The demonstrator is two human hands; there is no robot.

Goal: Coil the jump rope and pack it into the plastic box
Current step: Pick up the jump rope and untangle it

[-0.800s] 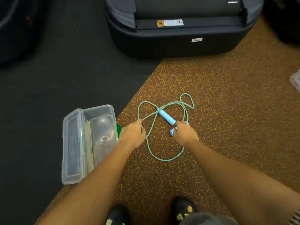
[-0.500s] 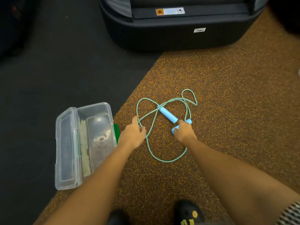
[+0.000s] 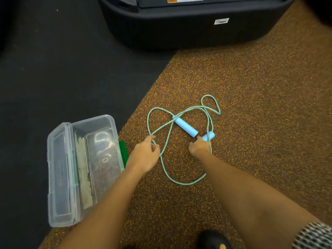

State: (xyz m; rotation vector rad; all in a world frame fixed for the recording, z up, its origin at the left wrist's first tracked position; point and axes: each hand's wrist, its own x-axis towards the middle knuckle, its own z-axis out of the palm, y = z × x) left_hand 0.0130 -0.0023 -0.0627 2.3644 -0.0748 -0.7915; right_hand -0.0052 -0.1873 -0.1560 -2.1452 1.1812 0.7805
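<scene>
With the left hand (image 3: 143, 157) pinching the loose jump rope (image 3: 168, 139) and the right hand (image 3: 199, 147) closed on one handle (image 3: 208, 136), gather even loops toward the open plastic box (image 3: 79, 169) at nine o'clock.

Between our left hand (image 3: 144, 156) and right hand (image 3: 200, 147) lies bare speckled floor (image 3: 251, 105), crossed only by jump rope (image 3: 166, 141) strands. Just beyond our right grip the loose blue handle (image 3: 185, 127) lies diagonally. Left of our left grip the open plastic box (image 3: 61, 177) stands close. Far ahead, a dark machine base (image 3: 179, 29) blocks passage.
</scene>
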